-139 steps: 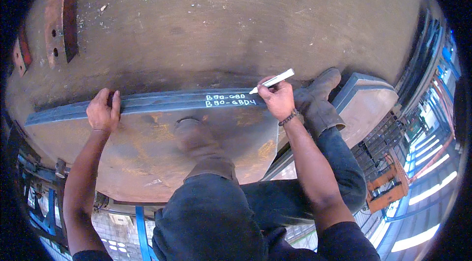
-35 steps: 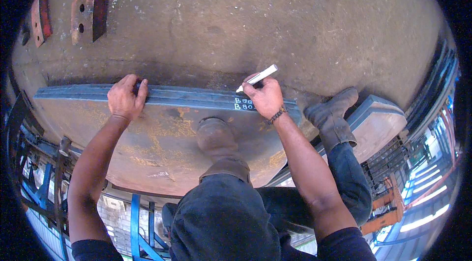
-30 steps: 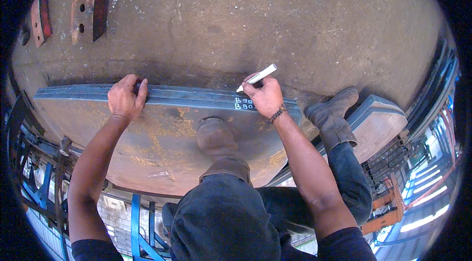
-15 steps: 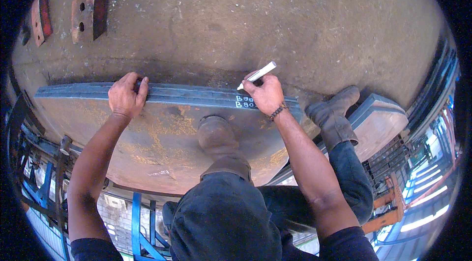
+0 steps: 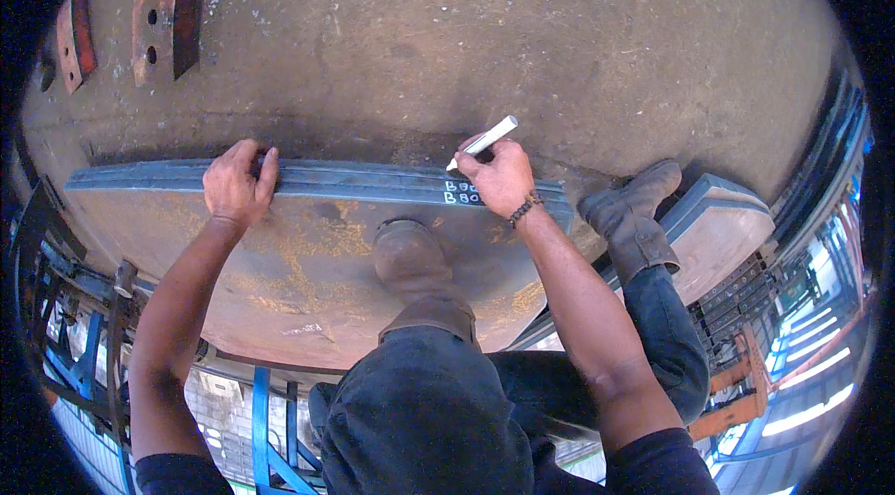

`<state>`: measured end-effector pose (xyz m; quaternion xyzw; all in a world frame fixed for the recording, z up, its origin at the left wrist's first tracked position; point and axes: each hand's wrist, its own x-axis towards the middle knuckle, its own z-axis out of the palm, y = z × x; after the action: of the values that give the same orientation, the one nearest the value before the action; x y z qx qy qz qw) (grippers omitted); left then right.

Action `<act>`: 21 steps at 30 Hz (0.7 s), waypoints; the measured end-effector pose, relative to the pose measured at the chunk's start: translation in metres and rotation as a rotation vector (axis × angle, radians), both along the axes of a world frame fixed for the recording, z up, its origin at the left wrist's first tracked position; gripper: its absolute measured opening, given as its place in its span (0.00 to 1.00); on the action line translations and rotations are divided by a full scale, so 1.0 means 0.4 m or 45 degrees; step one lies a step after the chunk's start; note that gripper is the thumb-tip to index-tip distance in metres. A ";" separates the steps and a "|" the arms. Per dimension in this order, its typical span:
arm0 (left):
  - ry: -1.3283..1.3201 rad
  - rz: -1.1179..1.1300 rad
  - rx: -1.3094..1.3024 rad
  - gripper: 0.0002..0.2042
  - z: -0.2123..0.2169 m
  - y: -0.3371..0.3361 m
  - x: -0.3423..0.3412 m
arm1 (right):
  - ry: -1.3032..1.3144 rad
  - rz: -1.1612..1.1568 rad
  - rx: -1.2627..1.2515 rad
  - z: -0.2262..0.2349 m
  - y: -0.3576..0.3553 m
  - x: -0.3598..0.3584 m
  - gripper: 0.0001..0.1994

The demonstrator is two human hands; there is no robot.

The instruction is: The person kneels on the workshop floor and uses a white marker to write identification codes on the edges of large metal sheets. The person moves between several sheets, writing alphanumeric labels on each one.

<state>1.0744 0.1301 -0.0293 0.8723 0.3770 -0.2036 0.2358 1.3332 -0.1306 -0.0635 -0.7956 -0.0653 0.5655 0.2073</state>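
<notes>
Pinches a white marker pen (image 5: 489, 143) in the right hand (image 5: 502, 180), with the nib (image 5: 452, 165) at the edge of stacked steel plates (image 5: 354, 180), just beyond white lettering (image 5: 451, 186); cannot tell if touching. Curls the left hand (image 5: 238, 185) over the same edge, with the thumb apart. Expect a light, stiff pen, best held behind the nib, and heavy, rigid plates.

boot (image 5: 410, 262): on plate stack (image 5: 280, 262) | marker (image 5: 487, 141): at stack's far edge | second stack (image 5: 718, 239): right | bars (image 5: 158, 10): beyond, left
</notes>
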 end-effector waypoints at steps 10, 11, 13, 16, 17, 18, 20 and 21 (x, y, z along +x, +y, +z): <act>0.028 0.000 0.004 0.12 -0.004 0.000 -0.007 | 0.078 0.020 0.034 0.007 0.004 0.008 0.08; 0.025 0.012 -0.007 0.12 -0.004 0.000 -0.007 | 0.080 0.008 0.031 0.013 0.009 0.010 0.08; 0.032 0.006 -0.001 0.12 -0.002 0.000 -0.004 | 0.051 -0.017 0.039 0.010 0.005 0.009 0.09; 0.037 -0.004 0.002 0.12 -0.002 0.000 0.000 | -0.008 -0.041 0.055 -0.004 -0.012 0.004 0.10; 0.041 -0.006 0.002 0.12 -0.002 0.001 -0.002 | 0.000 -0.033 0.048 0.001 -0.006 0.004 0.10; 0.043 -0.007 0.001 0.12 -0.001 0.001 -0.002 | 0.009 -0.025 0.042 0.004 -0.003 0.003 0.10; 0.044 -0.008 -0.001 0.12 0.002 0.001 0.000 | 0.027 -0.022 0.045 -0.002 -0.006 -0.001 0.10; 0.049 -0.003 -0.004 0.12 0.002 0.001 0.001 | 0.034 -0.020 0.047 -0.005 -0.007 -0.001 0.10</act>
<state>1.0750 0.1306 -0.0283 0.8682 0.3802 -0.2212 0.2298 1.3327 -0.1335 -0.0654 -0.7846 -0.0667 0.5730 0.2273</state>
